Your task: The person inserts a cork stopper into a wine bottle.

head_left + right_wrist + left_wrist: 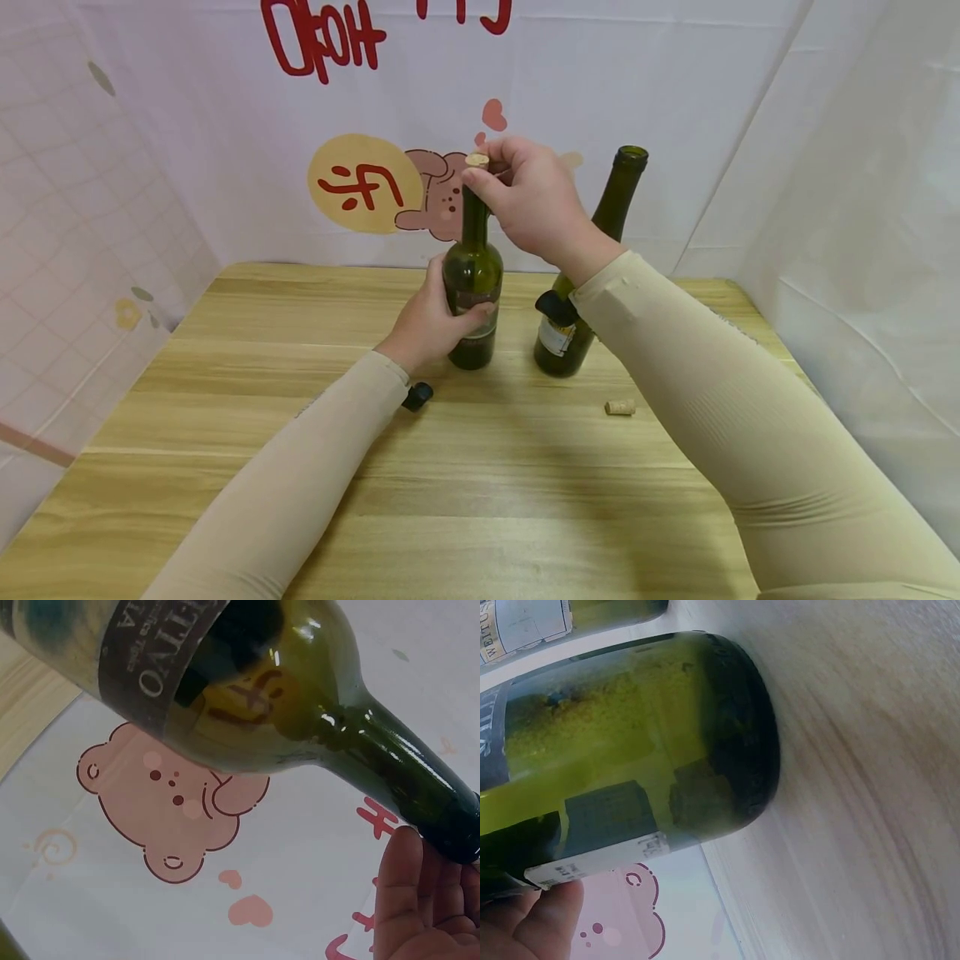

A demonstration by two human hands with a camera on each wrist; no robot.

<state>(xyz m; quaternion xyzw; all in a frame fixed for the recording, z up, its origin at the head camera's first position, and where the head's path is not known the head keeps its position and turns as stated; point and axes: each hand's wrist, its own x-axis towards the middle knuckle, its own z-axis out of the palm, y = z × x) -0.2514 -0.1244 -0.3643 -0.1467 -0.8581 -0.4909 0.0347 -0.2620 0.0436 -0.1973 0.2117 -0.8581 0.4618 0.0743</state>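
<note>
A dark green wine bottle (474,271) stands upright near the middle of the table. My left hand (431,325) grips its body from the left, thumb across the label. At the bottle's mouth, my right hand (536,196) pinches a cork (477,160), its pale top showing above the thumb. In the left wrist view, fingertips (555,915) curl at the white label on the lower bottle (615,742). From the right wrist, the fingers (401,862) appear around the end of the bottle neck (405,757); the cork is mostly hidden there.
Right of the gripped bottle, a second green bottle (615,196) stands uncorked, partly behind my right forearm. A loose cork (620,407) lies on the wooden table (480,500) in front of it. A printed white cloth (600,75) hangs behind the table.
</note>
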